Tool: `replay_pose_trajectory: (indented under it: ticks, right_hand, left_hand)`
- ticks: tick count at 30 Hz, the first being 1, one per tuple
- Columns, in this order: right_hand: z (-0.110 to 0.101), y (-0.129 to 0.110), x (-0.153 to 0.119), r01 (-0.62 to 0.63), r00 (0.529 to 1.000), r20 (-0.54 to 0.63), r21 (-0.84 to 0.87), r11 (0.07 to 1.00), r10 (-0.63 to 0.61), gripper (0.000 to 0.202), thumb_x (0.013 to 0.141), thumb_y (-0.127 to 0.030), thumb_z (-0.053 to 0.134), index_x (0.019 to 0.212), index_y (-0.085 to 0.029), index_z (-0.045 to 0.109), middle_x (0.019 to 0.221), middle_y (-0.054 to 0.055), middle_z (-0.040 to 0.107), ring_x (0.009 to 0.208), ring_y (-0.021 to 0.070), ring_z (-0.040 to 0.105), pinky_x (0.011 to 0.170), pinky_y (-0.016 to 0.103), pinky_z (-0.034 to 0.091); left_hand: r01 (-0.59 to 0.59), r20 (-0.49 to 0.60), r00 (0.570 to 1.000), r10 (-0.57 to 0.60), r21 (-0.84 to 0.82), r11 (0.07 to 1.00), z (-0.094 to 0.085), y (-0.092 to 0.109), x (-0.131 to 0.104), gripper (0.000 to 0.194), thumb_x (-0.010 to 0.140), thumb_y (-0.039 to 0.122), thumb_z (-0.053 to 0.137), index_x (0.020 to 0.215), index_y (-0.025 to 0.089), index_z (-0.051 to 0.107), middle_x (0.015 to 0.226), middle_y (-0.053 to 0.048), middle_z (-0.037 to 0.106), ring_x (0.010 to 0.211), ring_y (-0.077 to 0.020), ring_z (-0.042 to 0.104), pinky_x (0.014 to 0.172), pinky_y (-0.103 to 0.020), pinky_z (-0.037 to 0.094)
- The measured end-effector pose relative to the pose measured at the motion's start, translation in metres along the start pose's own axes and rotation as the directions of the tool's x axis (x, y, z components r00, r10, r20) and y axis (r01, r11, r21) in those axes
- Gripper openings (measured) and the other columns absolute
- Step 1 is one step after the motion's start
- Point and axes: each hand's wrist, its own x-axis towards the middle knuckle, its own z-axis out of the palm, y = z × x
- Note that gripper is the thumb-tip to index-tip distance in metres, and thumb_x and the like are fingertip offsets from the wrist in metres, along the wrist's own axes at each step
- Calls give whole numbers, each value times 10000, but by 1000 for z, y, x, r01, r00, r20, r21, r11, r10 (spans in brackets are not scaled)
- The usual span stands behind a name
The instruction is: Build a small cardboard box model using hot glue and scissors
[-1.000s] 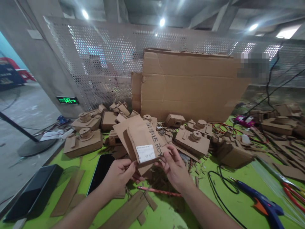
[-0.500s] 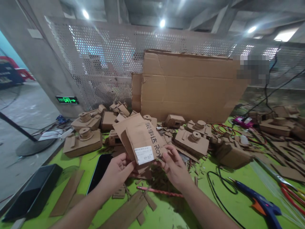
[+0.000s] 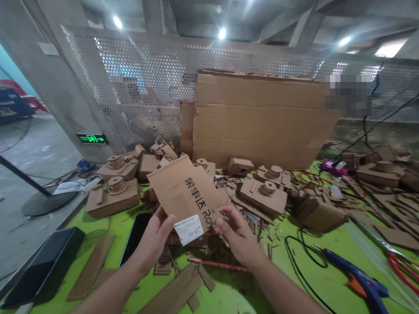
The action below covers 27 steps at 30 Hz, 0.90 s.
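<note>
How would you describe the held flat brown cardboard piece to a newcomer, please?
Find the large brown cardboard sheet standing at the far side of the green tabletop. Nearer, the left hand and right hand hold the flat brown cardboard piece. Its large black lettering and white label set it apart from surrounding cardboard.

The green tabletop [image 3: 237, 294] is carrying boxy cardboard models [image 3: 114, 198] towards its back; cardboard strips [image 3: 173, 290] are lying at the front, near a reddish pencil [image 3: 219, 264]; a dark box [image 3: 46, 264] is resting at the left; a blue glue gun [image 3: 358, 270] is lying at the right, with red-handled scissors [image 3: 383, 245] lying near it.
</note>
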Motion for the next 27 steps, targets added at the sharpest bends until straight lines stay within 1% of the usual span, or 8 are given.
replay_pose_trajectory:
  ticks: [2,5,7,11,15,19,23,27]
  right_hand:
    - [2,-4,-2,14,1000,5,-36,999,-14,313,922,-514,741,1102,-286,625,928,-7,638,820,136,633,780,267,598]
    - [3,-9,-3,28,999,18,-75,997,-27,313,913,-517,749,1082,-282,628,866,-18,627,783,128,621,755,242,576]
    - [3,-10,-3,35,999,31,-92,995,-33,310,909,-510,754,1075,-279,632,866,-16,628,781,130,620,750,240,569]
    - [3,-9,-4,52,998,37,-106,993,-48,283,924,-472,748,1101,-275,649,940,8,643,813,136,631,761,247,566]
    - [3,-8,-5,134,990,51,-112,985,-129,242,936,-437,740,1116,-295,663,1103,32,649,861,136,647,796,263,577]
    - [3,-6,-3,210,978,29,-144,967,-208,237,918,-429,762,1090,-285,687,1101,45,643,958,171,664,821,277,582]
    - [2,-4,-1,164,986,4,-168,972,-165,280,906,-455,763,1083,-254,681,1021,43,627,832,165,655,719,277,599]
    - [2,-6,-2,123,992,-6,-180,976,-126,304,899,-481,759,1080,-255,669,1002,35,622,786,161,659,714,295,615]
  left_hand:
    - [-24,-11,1000,25,79,997,5,5,-1,695,694,504,904,1233,157,634,1200,-191,789,1059,-381,767,811,-438,660]
    - [-52,-28,998,55,89,995,10,10,-2,713,695,532,894,1223,130,631,1218,-215,778,1083,-388,758,870,-474,649]
    - [-70,-23,997,71,75,995,9,10,-1,699,712,545,877,1217,124,641,1239,-218,769,1103,-390,750,912,-490,635]
    - [-83,1,997,83,67,994,5,6,0,647,753,507,861,1239,138,644,1272,-210,758,1151,-390,731,937,-492,624]
    - [-106,17,994,105,40,994,0,3,-1,643,745,490,872,1243,150,650,1261,-209,763,1151,-403,729,900,-485,637]
    - [-52,42,998,52,22,998,-2,1,1,640,763,492,856,1264,148,658,1299,-220,743,1128,-411,737,883,-488,641]
    - [2,30,1000,-2,10,1000,-1,0,4,688,759,521,849,1285,127,645,1293,-242,739,1083,-419,753,840,-490,651]
    - [18,24,1000,-18,16,1000,2,3,4,682,763,511,849,1284,121,647,1285,-242,743,1073,-417,756,819,-477,656]
